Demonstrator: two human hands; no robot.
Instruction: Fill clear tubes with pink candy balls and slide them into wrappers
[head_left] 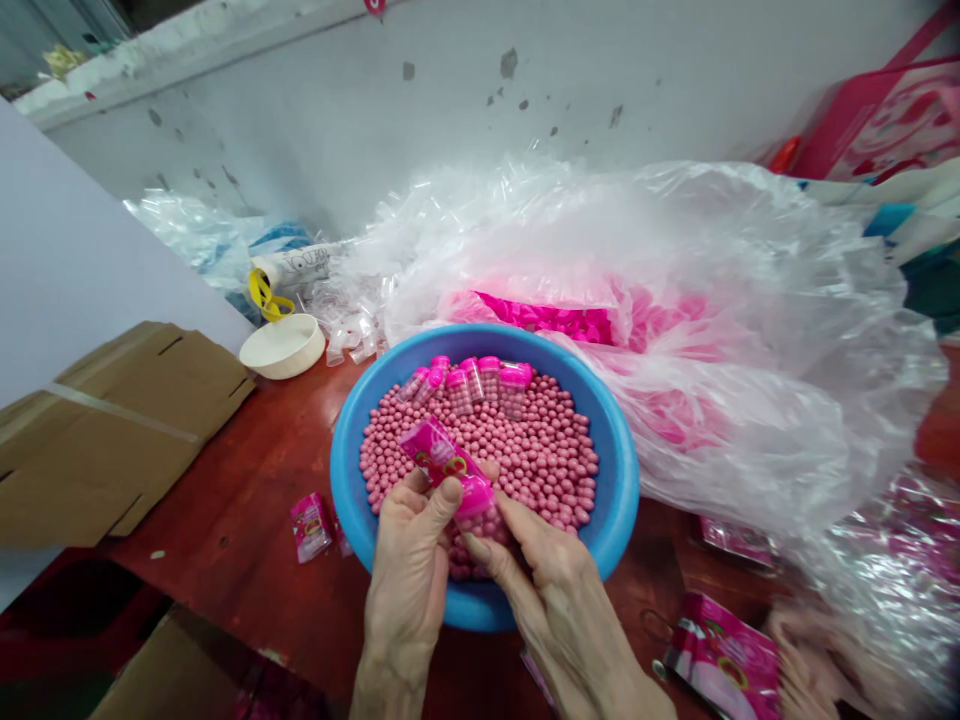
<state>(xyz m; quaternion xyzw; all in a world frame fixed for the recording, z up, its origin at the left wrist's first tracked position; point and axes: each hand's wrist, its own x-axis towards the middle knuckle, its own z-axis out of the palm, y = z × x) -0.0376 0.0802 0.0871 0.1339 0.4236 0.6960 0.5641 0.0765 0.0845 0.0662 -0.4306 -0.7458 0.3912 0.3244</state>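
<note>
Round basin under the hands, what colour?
Bright blue: the round plastic basin shows best in the head view.

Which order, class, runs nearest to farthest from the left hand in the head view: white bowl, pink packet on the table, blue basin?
From the left hand:
1. Blue basin: directly beneath the hand.
2. Pink packet: on the table, left of the basin.
3. White bowl: farther back, beyond the basin's left side.

Magenta-printed tube [442, 465] and pink candies [540, 450] are shown against a blue basin [619, 470] on a red-brown worktop [232, 470].
</note>
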